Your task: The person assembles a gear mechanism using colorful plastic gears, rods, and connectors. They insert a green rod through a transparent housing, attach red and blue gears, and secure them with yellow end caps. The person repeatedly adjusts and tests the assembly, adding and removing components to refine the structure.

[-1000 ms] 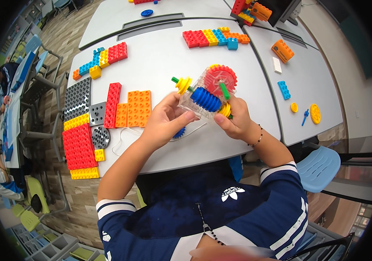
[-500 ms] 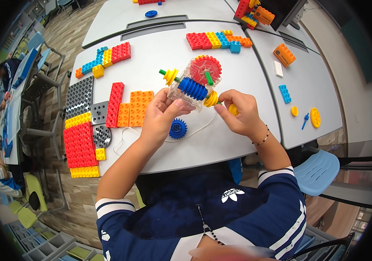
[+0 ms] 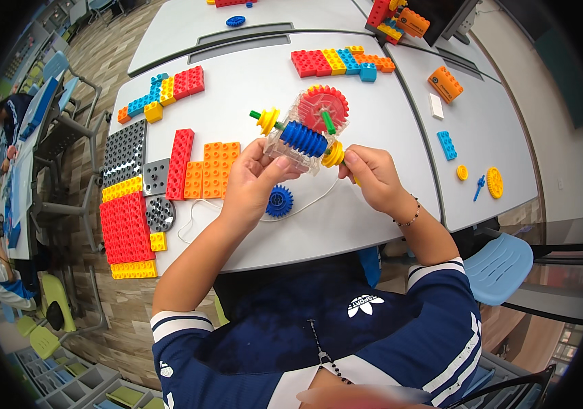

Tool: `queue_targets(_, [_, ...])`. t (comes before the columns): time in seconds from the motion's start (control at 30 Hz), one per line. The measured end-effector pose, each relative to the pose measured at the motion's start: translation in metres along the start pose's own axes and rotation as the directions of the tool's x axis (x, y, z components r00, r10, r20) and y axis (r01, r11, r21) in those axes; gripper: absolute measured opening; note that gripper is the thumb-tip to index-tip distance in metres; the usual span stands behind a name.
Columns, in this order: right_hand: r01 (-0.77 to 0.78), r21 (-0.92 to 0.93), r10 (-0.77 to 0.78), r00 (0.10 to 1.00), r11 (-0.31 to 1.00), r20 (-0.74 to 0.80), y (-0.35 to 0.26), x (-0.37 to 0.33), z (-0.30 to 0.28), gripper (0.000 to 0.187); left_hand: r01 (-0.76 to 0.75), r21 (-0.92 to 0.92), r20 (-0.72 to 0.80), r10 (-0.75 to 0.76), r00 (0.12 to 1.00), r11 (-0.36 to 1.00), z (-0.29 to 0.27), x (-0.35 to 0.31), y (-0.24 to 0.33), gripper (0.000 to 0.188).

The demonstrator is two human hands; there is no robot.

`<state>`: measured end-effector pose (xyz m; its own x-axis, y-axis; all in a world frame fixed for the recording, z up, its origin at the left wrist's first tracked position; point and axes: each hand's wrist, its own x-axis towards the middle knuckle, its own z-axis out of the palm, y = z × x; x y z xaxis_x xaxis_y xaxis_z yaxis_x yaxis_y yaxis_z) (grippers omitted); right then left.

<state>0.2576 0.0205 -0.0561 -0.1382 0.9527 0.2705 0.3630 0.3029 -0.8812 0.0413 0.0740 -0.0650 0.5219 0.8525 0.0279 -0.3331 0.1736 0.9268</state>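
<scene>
My left hand (image 3: 254, 180) is closed around a clear plastic gearbox block (image 3: 297, 162), held above the table. In the block sit a blue worm gear (image 3: 304, 139) and a red gear (image 3: 324, 109) with a green axle (image 3: 329, 123) through it. Yellow pulleys (image 3: 267, 121) flank the worm gear on another green axle. My right hand (image 3: 375, 176) pinches this axle's near end beside the right yellow pulley (image 3: 333, 155); the fingers hide the tip. A sliver of yellow shows under those fingers, its shape hidden. On the table below lies a blue gear (image 3: 280, 201).
A white string (image 3: 308, 209) runs across the table (image 3: 346, 228). Red, yellow, orange and grey bricks and plates (image 3: 124, 225) lie at left, with brick rows (image 3: 325, 63) farther back. A yellow gear (image 3: 494, 183) and blue brick (image 3: 447, 146) rest on the right table.
My right hand has turned at the axle end, its fingers curling in. The yellow piece beneath it is now mostly hidden. The gearbox block has hardly moved in my left hand.
</scene>
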Motion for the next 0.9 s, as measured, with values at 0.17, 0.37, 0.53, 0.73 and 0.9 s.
queue_targets(0.17, [0.071, -0.092, -0.079, 0.993, 0.993, -0.085, -0.003, -0.004, -0.001, 0.008, -0.002, -0.069, 0.007, 0.002, 1.000, 0.998, -0.002, 0.000, -0.001, 0.037])
queue_targets(0.37, [0.160, -0.195, -0.192, 0.969, 0.968, -0.155, 0.002, 0.003, 0.006, 0.011, -0.012, -0.071, -0.009, 0.011, 1.000, 0.997, -0.003, 0.001, -0.001, 0.038])
queue_targets(0.53, [0.003, -0.132, -0.009, 0.999, 0.991, -0.048, -0.004, -0.001, -0.004, 0.014, -0.024, -0.054, 0.002, 0.024, 1.000, 0.998, -0.002, 0.001, 0.000, 0.039])
queue_targets(0.73, [0.121, -0.117, -0.136, 0.981, 0.986, -0.136, -0.001, 0.002, 0.004, 0.016, -0.020, -0.050, -0.012, 0.020, 1.000, 0.999, -0.002, 0.001, -0.001, 0.039])
queue_targets(0.9, [0.053, -0.211, -0.063, 0.997, 0.976, -0.042, -0.003, 0.000, -0.002, 0.016, -0.024, -0.053, 0.001, 0.024, 1.000, 0.998, -0.002, 0.001, -0.001, 0.038])
